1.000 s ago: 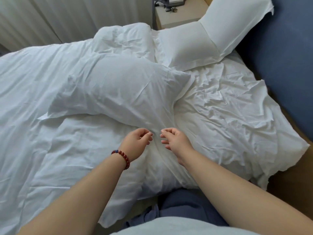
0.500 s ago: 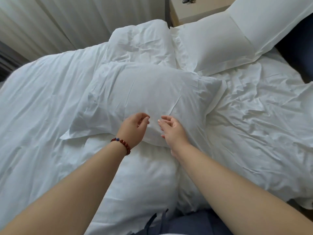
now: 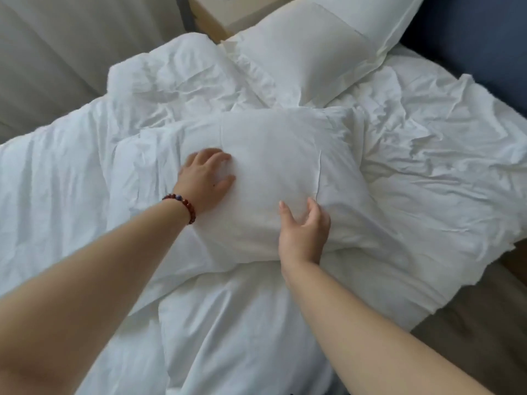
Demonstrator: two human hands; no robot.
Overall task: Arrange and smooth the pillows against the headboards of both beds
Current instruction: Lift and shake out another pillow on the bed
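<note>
1. White bedding fills nearly the whole view: a crumpled duvet [image 3: 85, 172] on the left, a wrinkled sheet [image 3: 433, 155] on the right, a pale curtain [image 3: 57, 52] behind. A corner of a nightstand [image 3: 211, 21] shows up top, and the blue headboard [image 3: 470, 38] runs down the right side.
2. The far pillow [image 3: 308, 52] looks sorted already. It's propped at the top right and seems to lean on the headboard.
3. The near pillow [image 3: 273, 166] is the one being handled. It lies flat mid-bed, well apart from the headboard, with bare sheet in between.
4. The left hand [image 3: 204, 181], the one with the bead bracelet [image 3: 182, 206], is spread flat with straight fingers. It presses into the pillow's left part and isn't gripping anything.
5. The right hand [image 3: 303, 235] sits at the pillow's near edge with its fingers half curled against the fabric. Honestly can't tell if it has a pinch of it or is just touching.
6. Here's what matters, I reckon. The pillow's long axis runs across the view, and the headboard is off to the right and further away. The right hand is on the headboard side, so it probably leads while the left pushes from behind.
</note>
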